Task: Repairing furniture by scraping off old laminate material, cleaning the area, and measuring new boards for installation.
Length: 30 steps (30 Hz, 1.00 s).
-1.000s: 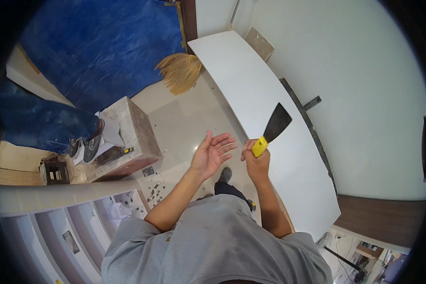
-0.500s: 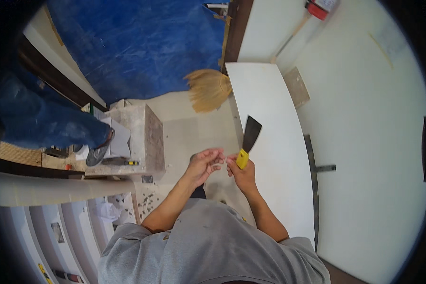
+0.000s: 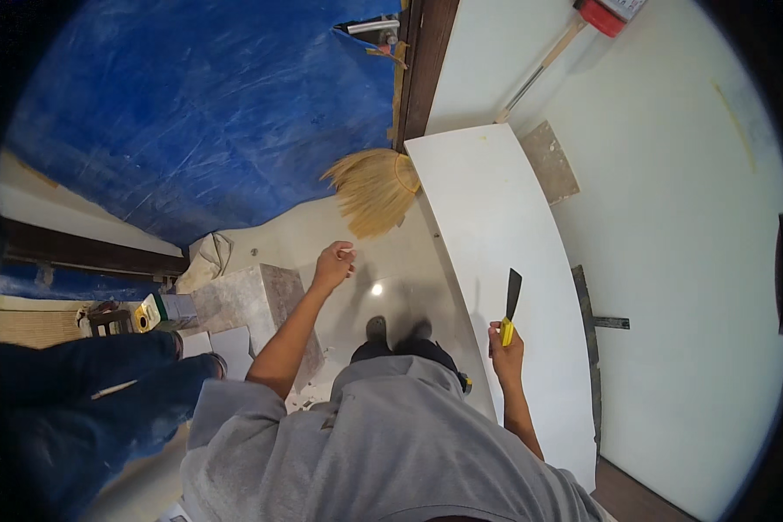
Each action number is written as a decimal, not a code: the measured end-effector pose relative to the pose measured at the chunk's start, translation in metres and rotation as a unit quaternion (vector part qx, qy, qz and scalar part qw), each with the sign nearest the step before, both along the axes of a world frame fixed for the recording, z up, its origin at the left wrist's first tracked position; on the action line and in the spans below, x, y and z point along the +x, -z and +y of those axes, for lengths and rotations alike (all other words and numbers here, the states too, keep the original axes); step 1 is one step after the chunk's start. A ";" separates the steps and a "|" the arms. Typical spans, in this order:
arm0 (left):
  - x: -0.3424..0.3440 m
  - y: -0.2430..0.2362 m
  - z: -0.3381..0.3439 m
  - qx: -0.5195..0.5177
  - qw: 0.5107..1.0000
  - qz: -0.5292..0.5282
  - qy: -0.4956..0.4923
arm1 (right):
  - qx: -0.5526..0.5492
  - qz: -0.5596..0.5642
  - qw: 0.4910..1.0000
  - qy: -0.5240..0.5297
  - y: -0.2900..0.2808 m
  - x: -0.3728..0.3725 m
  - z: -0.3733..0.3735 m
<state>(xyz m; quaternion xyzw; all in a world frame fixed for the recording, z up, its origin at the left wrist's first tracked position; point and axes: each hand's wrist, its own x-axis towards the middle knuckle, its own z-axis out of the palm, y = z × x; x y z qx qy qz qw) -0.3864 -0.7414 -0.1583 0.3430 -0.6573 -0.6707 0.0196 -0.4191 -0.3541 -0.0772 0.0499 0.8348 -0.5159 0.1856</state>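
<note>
While the right grip [image 3: 508, 351] wraps a yellow-handled scraper [image 3: 511, 304] above the white worktop [image 3: 487, 204], the left grip [image 3: 331, 267] is half-curled. I cannot tell whether it holds anything.

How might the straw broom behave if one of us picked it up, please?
The straw broom would probably feel light for its size, being bundled thin strands. It looks apt to bend at its fanned end, and its ragged edge might snag.

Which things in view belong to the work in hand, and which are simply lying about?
In hand or nearby:
yellow-handled scraper, held in the right hand
white panel, apparently, near that hand

Lying about, apparently:
straw broom, by the panel's far end
wooden-handled tool, likewise
</note>
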 end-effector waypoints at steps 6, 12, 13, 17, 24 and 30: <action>-0.040 0.080 -0.031 -0.303 0.936 -0.121 0.130 | -0.034 -0.035 0.998 0.026 0.042 -0.049 -0.014; -0.148 0.134 -0.048 -0.407 0.868 -0.157 0.236 | -0.038 -0.096 0.993 0.062 0.076 -0.104 -0.043; -0.177 0.150 -0.057 -0.424 0.845 -0.169 0.279 | -0.053 -0.088 0.991 0.085 0.084 -0.108 -0.046; -0.317 0.228 -0.100 -0.435 0.800 -0.235 0.339 | 0.011 -0.098 0.980 0.171 0.122 -0.108 -0.058; -0.500 0.400 -0.166 -0.525 0.666 -0.316 0.426 | 0.029 -0.275 0.896 0.346 0.180 -0.087 -0.117; -0.514 0.518 -0.228 -0.553 0.638 -0.357 0.399 | 0.013 -0.375 0.874 0.308 0.207 -0.105 -0.181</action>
